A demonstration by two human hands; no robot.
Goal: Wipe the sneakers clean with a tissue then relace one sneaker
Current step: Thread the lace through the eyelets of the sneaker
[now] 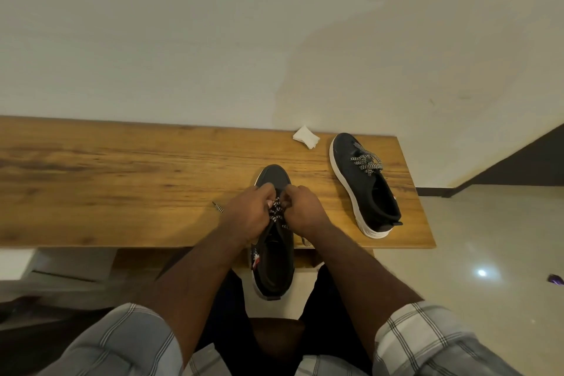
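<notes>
**Relacing under way; wiping looks finished**

Landmark: wooden table (pixel 122 180), seen from above, set against a pale wall.

- Tissue (pixel 306 137): folded, lying loose on the table's far edge, clear of both hands. Nobody is holding it, so my reading is that the wiping stage is over. Whether the shoes are actually clean cannot be judged at this resolution.
- Far sneaker (pixel 364 185): sits flat near the table's right end, toe toward the wall. Its checked lace is threaded and bunched over the tongue. Looks complete, or never unlaced; cannot tell which.
- Near sneaker (pixel 273 241): toe on the table, heel hanging off the near edge toward the person's lap. This is the one being relaced.
- Lace (pixel 276 210): checked black and white, crossing the upper eyelets between the two hands. One loose tip (pixel 218 207) lies on the table just left of the left hand.
- Left hand (pixel 248 212): fingers curled closed, pinching the lace at the shoe's left side.
- Right hand (pixel 300 207): likewise closed tight on the lace, knuckles up, almost touching the left hand.

Judgement: late in the task. Remaining work appears to be the last eyelets, evening the ends, and possibly a knot. How many eyelets are filled is hidden under the hands.
</notes>
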